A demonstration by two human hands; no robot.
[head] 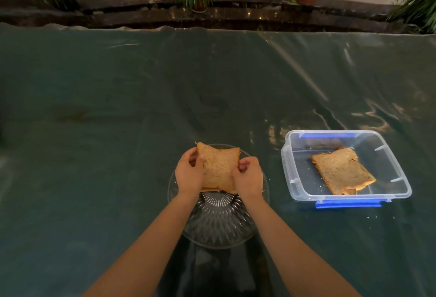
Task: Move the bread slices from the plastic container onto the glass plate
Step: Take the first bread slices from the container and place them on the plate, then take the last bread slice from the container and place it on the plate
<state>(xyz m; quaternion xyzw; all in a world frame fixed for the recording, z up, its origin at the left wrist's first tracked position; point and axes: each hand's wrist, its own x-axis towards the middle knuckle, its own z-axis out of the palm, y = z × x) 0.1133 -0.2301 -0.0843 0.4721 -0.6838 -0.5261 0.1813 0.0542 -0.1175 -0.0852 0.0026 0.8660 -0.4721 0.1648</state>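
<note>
Left hand (pixel 190 174) and right hand (pixel 249 176) both pinch 1 bread slice (pixel 218 169) by its side edges over the glass plate (pixel 219 223). Another slice (pixel 343 170) lies in the plastic container (pixel 289 169), right of plate.

Table (pixel 118 155) covered by a dark green, glossy, wrinkled sheet (pixel 306 72). Directly on it: a cut-pattern glass plate (pixel 219 223) at 6 o'clock, near the viewer's edge, and a clear plastic container (pixel 290 169) with blue clips at 4 o'clock, to the right of the plate and apart from it.
</note>
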